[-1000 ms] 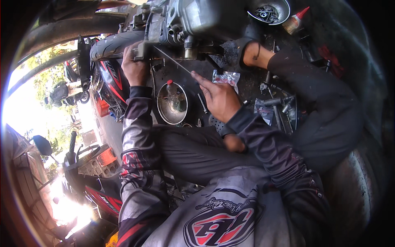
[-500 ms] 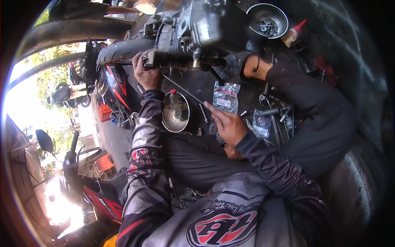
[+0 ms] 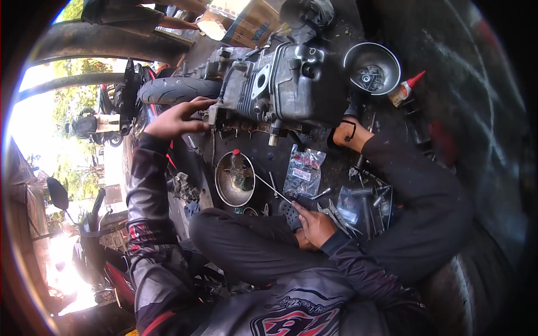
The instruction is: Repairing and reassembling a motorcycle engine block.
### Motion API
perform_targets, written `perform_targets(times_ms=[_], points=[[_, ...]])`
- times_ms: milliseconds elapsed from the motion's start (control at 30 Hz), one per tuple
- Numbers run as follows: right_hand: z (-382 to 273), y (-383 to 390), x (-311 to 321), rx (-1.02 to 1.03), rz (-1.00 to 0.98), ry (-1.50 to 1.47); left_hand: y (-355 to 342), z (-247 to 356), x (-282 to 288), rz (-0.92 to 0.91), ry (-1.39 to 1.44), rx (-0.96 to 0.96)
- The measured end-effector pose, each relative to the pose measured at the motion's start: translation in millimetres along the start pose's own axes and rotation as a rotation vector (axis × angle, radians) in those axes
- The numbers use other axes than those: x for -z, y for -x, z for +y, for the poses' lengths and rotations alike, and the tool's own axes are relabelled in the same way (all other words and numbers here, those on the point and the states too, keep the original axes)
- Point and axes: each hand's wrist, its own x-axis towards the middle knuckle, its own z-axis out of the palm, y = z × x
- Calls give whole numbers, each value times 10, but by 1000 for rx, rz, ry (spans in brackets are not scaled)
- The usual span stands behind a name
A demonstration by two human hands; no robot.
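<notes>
The fingers (image 3: 302, 211) of the right hand (image 3: 319, 228) are closed around the near end of a thin metal rod (image 3: 274, 189) in the head view, while the left hand (image 3: 177, 120) has its fingers spread apart, right at the left edge of an engine (image 3: 280, 87) — whether they touch it I cannot tell. The rod slants away from the right hand, over the floor, its long axis running up and leftward, the free end pointing toward the right rim of a metal bowl (image 3: 222, 193) that holds a clear bottle (image 3: 236, 166) with a red cap. The engine lies beyond both hands, long axis roughly left to right, its smooth rounded cover facing right and its fins in the middle. The floor (image 3: 273, 161) is dark and stained — a plastic packet (image 3: 304, 172), pliers (image 3: 336, 217) and another bowl (image 3: 347, 59) of small parts sit on it. Farther off are a cardboard box (image 3: 255, 27), a tyre (image 3: 179, 91) and bright daylight at left.
</notes>
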Motion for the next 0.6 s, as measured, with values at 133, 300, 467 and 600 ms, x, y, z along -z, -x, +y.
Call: perform_targets(times_ms=[133,300,467,600], points=[[56,-23,-116,-21,-18,-51,-207,-179,151,60,29,120],[9,-57,-64,-80,-43,-77,-468,130,-211,312,-308,304],[69,-129,-140,-94,-28,-62,-531,-129,-426,607,146,152],[82,-163,-98,-134,-16,51,-565,-208,-245,581,-97,170]])
